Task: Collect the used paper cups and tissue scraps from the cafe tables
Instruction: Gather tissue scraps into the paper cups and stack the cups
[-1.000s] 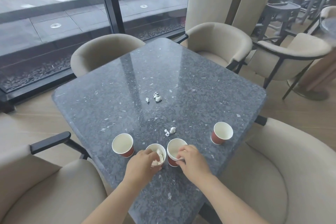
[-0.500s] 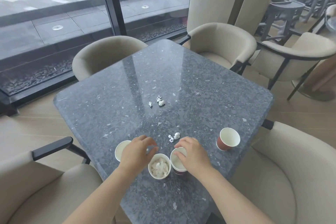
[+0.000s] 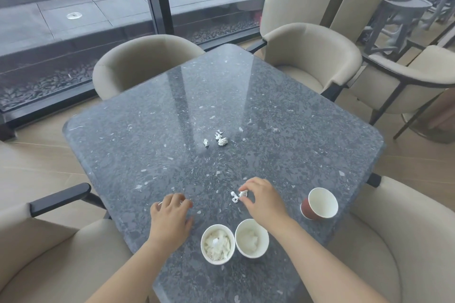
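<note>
Two paper cups stand side by side near the table's front edge, the left cup (image 3: 216, 245) and the right cup (image 3: 251, 241), both with white tissue inside. A red-walled paper cup (image 3: 320, 204) stands apart at the right. My left hand (image 3: 171, 214) lies over another cup, fingers curled on its rim; only a sliver of the rim shows. My right hand (image 3: 264, 202) pinches the near tissue scraps (image 3: 235, 197) between thumb and forefinger. More small tissue scraps (image 3: 220, 140) lie at the middle of the table.
The dark speckled stone table (image 3: 147, 135) has rounded corners. Beige armchairs surround it: far left (image 3: 138, 61), far right (image 3: 310, 56), near left (image 3: 49, 253), near right (image 3: 394, 241). A glass wall runs along the back.
My right hand left the right cup and reached forward onto the near scraps. My left hand moved left from the tissue-filled cup and settled over the left cup.
</note>
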The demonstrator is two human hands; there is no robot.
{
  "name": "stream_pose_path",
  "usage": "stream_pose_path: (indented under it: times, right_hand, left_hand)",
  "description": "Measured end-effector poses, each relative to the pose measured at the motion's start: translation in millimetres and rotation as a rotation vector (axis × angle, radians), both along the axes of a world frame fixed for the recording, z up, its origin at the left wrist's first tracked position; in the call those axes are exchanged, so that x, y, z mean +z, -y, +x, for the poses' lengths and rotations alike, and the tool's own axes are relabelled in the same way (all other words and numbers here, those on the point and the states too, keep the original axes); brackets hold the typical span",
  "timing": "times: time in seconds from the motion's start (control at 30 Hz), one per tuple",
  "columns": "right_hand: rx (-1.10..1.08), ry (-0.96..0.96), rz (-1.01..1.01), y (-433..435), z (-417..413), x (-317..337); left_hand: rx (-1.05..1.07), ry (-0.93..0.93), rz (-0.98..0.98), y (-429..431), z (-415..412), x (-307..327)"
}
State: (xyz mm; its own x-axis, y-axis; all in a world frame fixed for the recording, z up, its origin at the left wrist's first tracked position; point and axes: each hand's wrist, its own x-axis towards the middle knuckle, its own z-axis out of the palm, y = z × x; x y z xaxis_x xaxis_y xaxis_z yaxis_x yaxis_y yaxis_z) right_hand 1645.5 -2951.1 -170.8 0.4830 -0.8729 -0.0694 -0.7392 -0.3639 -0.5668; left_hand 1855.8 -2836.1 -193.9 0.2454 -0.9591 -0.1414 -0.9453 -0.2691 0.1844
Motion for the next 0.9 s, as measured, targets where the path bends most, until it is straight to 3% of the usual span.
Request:
stream_pose_path:
  times: [0.13,0.53,0.73,0.9]
  right_hand:
    - [-0.001,-0.109,0.077,25.5,1.9,-11.7]
    - [0.136,-0.284,0.251,42.4,28.1,-57.7]
    - [0.181,-0.226,0.239,60.6,41.4,-71.1]
    - [0.011,-0.085,0.222,106.8,58.8,-63.3]
  left_hand:
    - [-0.067,0.084,-0.054,18.5,-2.8,-3.6]
    - [-0.082,-0.005,-0.06,89.9,3.6,-11.6]
    - [-0.097,-0.233,-0.005,115.6,12.3,-4.7]
    - [-0.043,-0.405,-0.024,156.9,42.9,13.0]
